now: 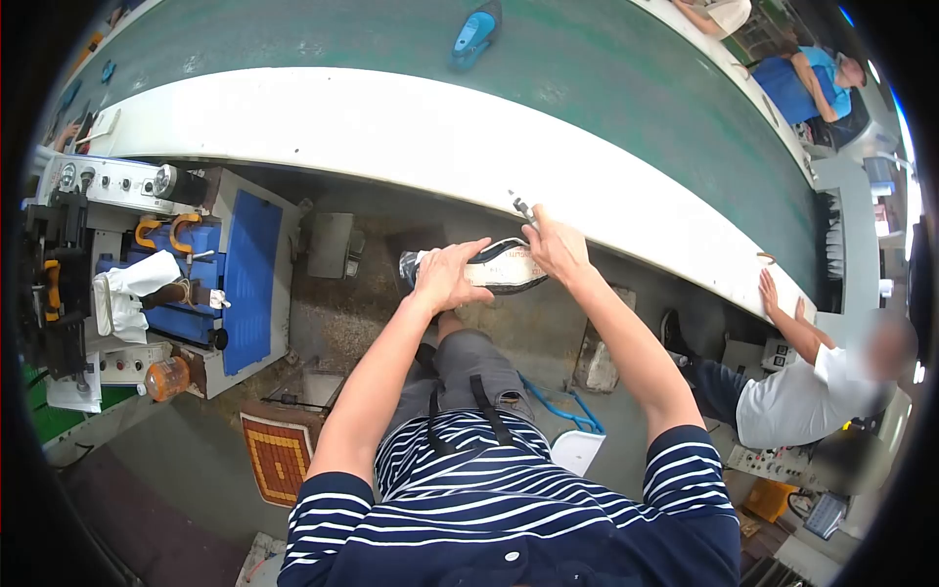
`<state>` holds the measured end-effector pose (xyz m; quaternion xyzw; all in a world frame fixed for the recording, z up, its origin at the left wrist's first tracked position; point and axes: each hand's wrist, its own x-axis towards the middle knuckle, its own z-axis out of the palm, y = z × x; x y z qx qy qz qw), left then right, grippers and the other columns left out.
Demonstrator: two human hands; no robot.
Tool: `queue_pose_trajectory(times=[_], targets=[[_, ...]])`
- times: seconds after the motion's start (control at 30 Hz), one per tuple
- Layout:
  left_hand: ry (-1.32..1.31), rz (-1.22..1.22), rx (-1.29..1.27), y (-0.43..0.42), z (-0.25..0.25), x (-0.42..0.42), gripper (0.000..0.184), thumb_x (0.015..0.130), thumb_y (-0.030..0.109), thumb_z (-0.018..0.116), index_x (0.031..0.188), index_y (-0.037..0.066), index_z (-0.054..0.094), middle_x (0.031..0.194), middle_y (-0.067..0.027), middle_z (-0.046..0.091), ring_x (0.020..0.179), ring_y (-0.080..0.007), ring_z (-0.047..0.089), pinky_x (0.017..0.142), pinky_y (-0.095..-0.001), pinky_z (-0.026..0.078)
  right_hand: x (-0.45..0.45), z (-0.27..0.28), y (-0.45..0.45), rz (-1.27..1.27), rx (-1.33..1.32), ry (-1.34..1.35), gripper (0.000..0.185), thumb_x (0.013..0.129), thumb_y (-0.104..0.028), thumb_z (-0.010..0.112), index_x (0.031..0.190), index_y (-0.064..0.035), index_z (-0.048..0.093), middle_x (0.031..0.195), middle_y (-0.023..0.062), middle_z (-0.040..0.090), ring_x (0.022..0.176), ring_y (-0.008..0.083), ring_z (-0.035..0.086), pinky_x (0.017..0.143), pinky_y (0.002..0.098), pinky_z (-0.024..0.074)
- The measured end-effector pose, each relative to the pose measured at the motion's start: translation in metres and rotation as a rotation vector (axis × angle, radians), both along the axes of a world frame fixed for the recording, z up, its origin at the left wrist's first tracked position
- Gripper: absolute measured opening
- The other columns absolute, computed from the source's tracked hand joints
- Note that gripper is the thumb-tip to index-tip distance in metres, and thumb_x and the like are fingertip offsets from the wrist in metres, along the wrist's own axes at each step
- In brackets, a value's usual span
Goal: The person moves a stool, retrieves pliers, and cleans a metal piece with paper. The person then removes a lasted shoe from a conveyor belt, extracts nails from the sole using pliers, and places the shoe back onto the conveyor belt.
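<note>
Between my hands, in front of my body, is a shoe (pixel 509 266) turned sole side up, with a pale printed insole board facing me and dark edges around it. My left hand (pixel 450 276) is closed around one end, its thumb along the near side. At the other end, my right hand (pixel 561 247) touches the shoe while gripping a slim pen-like tool (pixel 522 206) with a dark and silver tip that points up and away. Exactly what kind of tool it is cannot be made out. Part of the shoe is hidden under my fingers.
Beyond my hands runs a green conveyor belt (pixel 391 108) with a white edge (pixel 391 127); a blue shoe last (pixel 475 37) lies on it. At left stands a machine (pixel 186 245) with blue panels, near an orange bottle (pixel 167 379). A co-worker (pixel 797 396) sits at right.
</note>
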<state>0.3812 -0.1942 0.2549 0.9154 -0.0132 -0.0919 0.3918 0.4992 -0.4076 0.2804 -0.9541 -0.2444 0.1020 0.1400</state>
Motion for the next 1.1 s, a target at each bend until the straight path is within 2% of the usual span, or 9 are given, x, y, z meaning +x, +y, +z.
queue_pose_trajectory(times=[0.13, 0.23, 0.27, 0.37, 0.4, 0.5, 0.63, 0.97, 1.1], targets=[[-0.027, 0.134, -0.058, -0.005, -0.002, 0.0, 0.092, 0.061, 0.038, 0.09, 0.144, 0.018, 0.058, 0.142, -0.007, 0.063, 0.127, -0.0275, 0.06, 0.106, -0.0445, 0.046, 0.013, 0.019, 0.002, 0.094, 0.046, 0.05, 0.032, 0.099, -0.026, 0.062, 0.12, -0.0046, 0.05, 0.084, 0.0231, 0.07, 0.078, 0.0468, 0.067, 0.068, 0.0544, 0.0513], [-0.09, 0.147, -0.079, -0.005, -0.01, -0.001, 0.091, 0.061, 0.038, 0.091, 0.144, 0.019, 0.06, 0.14, -0.0065, 0.064, 0.125, -0.028, 0.062, 0.106, -0.0438, 0.047, 0.003, 0.038, -0.006, 0.094, 0.046, 0.125, 0.033, 0.1, -0.026, 0.061, 0.12, -0.0027, 0.05, 0.091, 0.0265, 0.069, 0.084, 0.0478, 0.066, 0.072, 0.0546, 0.0507], [-0.1, 0.169, -0.076, -0.007, -0.012, -0.001, 0.091, 0.061, 0.038, 0.091, 0.144, 0.018, 0.06, 0.14, -0.0063, 0.064, 0.125, -0.0278, 0.062, 0.105, -0.0437, 0.047, -0.002, 0.047, -0.011, 0.094, -0.026, 0.18, 0.03, 0.102, -0.022, 0.057, 0.122, -0.0012, 0.05, 0.094, 0.0234, 0.071, 0.087, 0.0405, 0.07, 0.076, 0.0493, 0.0531], [-0.121, 0.21, -0.064, -0.009, -0.015, -0.001, 0.091, 0.061, 0.038, 0.092, 0.143, 0.016, 0.06, 0.141, -0.0061, 0.064, 0.125, -0.0271, 0.062, 0.104, -0.0436, 0.047, -0.009, 0.073, -0.018, -0.058, 0.16, 0.794, 0.029, 0.102, -0.016, 0.053, 0.126, -0.0014, 0.05, 0.091, 0.0153, 0.072, 0.088, 0.0282, 0.072, 0.079, 0.0429, 0.0546], [-0.124, 0.208, -0.062, -0.009, -0.015, 0.0, 0.091, 0.06, 0.038, 0.092, 0.143, 0.016, 0.06, 0.141, -0.006, 0.064, 0.125, -0.027, 0.062, 0.104, -0.0436, 0.048, -0.003, 0.068, -0.023, 0.004, 0.144, 0.929, 0.039, 0.105, -0.016, 0.049, 0.141, -0.0009, 0.045, 0.102, 0.009, 0.069, 0.092, 0.0175, 0.068, 0.086, 0.0372, 0.0554], [-0.141, 0.202, -0.049, -0.011, -0.017, 0.0, 0.092, 0.06, 0.038, 0.093, 0.142, 0.015, 0.06, 0.141, -0.0061, 0.064, 0.124, -0.0269, 0.062, 0.102, -0.0436, 0.048, 0.006, 0.063, -0.015, -0.146, 0.23, 1.144, 0.036, 0.106, -0.014, 0.047, 0.14, -0.0012, 0.046, 0.112, 0.0103, 0.067, 0.096, 0.0191, 0.069, 0.09, 0.0364, 0.056], [-0.117, 0.2, -0.05, -0.011, -0.01, 0.003, 0.089, 0.062, 0.034, 0.093, 0.141, 0.011, 0.06, 0.14, -0.0088, 0.064, 0.127, -0.0265, 0.061, 0.104, -0.0435, 0.048, 0.034, 0.075, -0.004, -0.146, 0.119, 1.306, 0.036, 0.106, -0.012, 0.046, 0.141, -0.0023, 0.045, 0.112, 0.01, 0.065, 0.1, 0.02, 0.071, 0.092, 0.0364, 0.0579], [-0.097, 0.161, -0.044, -0.011, -0.01, 0.005, 0.087, 0.062, 0.032, 0.093, 0.14, 0.012, 0.061, 0.14, -0.0078, 0.065, 0.126, -0.0265, 0.062, 0.103, -0.0435, 0.048, 0.041, 0.072, 0.003, -0.059, 0.028, 1.336, 0.039, 0.105, -0.011, 0.043, 0.143, -0.003, 0.042, 0.105, 0.0094, 0.063, 0.089, 0.0177, 0.071, 0.081, 0.0335, 0.0605], [-0.117, 0.16, -0.047, -0.01, -0.009, 0.007, 0.086, 0.062, 0.032, 0.092, 0.14, 0.012, 0.061, 0.139, -0.0076, 0.065, 0.126, -0.0261, 0.063, 0.101, -0.0432, 0.048, 0.029, 0.074, 0.0, -0.129, 0.039, 1.221, 0.037, 0.104, -0.012, 0.044, 0.14, -0.0042, 0.045, 0.093, 0.0071, 0.063, 0.082, 0.0158, 0.068, 0.07, 0.035, 0.0568]])
